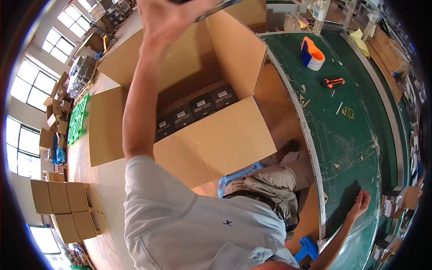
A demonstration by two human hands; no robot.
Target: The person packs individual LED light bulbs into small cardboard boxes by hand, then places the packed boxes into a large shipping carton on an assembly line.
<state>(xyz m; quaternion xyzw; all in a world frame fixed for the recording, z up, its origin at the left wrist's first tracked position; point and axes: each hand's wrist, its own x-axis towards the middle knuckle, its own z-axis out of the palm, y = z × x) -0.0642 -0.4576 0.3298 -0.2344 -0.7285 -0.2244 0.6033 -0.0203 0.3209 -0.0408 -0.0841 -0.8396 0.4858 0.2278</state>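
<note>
My left hand (164, 20) is raised at the top edge, above the large open carton (216, 144). Its fingers are partly cut off by the frame and close around a dark object that I cannot make out. Inside the carton, several black boxes (202, 106) with white labels stand in a row. My right hand (360, 203) is over the near end of the green work table (346, 157), fingers curled in, with nothing visible in them.
On the table lie an orange and blue tape dispenser (312, 55), a small orange tool (334, 83) and yellow rubber bands (348, 113). Stacked cartons (60, 202) and a green pallet (79, 119) stand to the left. Small boxes (393, 202) line the right side.
</note>
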